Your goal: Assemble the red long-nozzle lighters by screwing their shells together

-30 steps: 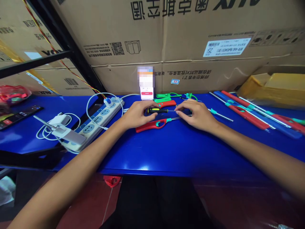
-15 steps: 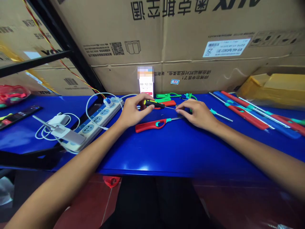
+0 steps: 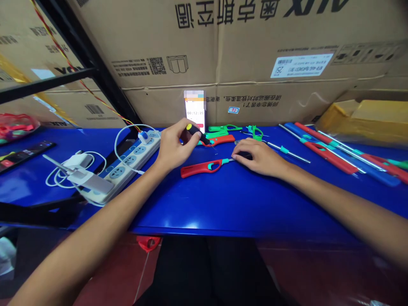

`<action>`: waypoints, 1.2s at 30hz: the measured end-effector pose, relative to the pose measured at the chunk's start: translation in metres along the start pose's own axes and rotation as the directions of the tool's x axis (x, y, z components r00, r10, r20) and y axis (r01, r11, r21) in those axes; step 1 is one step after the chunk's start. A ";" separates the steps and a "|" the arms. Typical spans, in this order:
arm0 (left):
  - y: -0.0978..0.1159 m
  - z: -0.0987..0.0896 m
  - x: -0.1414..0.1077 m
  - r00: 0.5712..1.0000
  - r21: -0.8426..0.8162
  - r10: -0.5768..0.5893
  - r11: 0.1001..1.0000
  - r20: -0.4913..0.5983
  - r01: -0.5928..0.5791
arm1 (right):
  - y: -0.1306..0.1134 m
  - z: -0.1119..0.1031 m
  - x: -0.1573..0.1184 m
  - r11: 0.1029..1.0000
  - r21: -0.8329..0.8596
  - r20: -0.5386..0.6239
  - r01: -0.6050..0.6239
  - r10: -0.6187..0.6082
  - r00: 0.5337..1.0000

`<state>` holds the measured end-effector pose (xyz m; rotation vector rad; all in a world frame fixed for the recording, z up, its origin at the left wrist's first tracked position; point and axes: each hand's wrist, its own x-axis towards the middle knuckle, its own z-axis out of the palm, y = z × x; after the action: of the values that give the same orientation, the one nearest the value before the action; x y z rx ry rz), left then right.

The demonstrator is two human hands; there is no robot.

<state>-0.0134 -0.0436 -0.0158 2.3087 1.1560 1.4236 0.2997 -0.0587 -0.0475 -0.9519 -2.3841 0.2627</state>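
Now our left hand [image 3: 176, 146] pinches a black-and-yellow screwdriver [image 3: 195, 132] between thumb and fingertips, tilted tip-down above the blue workbench [image 3: 242, 204], with a power strip [image 3: 137, 156] just beside the hand. Our right hand [image 3: 259, 158], fingers together, lies over the metal tip of a red utility lighter [image 3: 200, 168] flat on the bench; whether it grips, we cannot tell.
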 end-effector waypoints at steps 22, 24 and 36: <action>-0.008 0.001 0.003 0.998 0.041 -0.026 0.999 -0.051 0.028 | 0.002 -0.003 0.000 0.999 0.041 0.066 -0.025 0.022 0.998; -0.008 0.001 0.003 0.999 0.037 -0.022 0.999 -0.048 0.023 | 0.003 -0.003 0.000 0.999 0.042 0.066 -0.023 0.020 0.998; -0.002 0.003 0.000 1.000 -0.007 -0.013 1.000 0.001 0.013 | 0.002 -0.004 0.000 0.999 0.039 0.073 -0.023 0.020 0.997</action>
<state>-0.0122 -0.0419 -0.0183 2.2928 1.1610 1.4201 0.3033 -0.0571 -0.0445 -0.9657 -2.4263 0.3572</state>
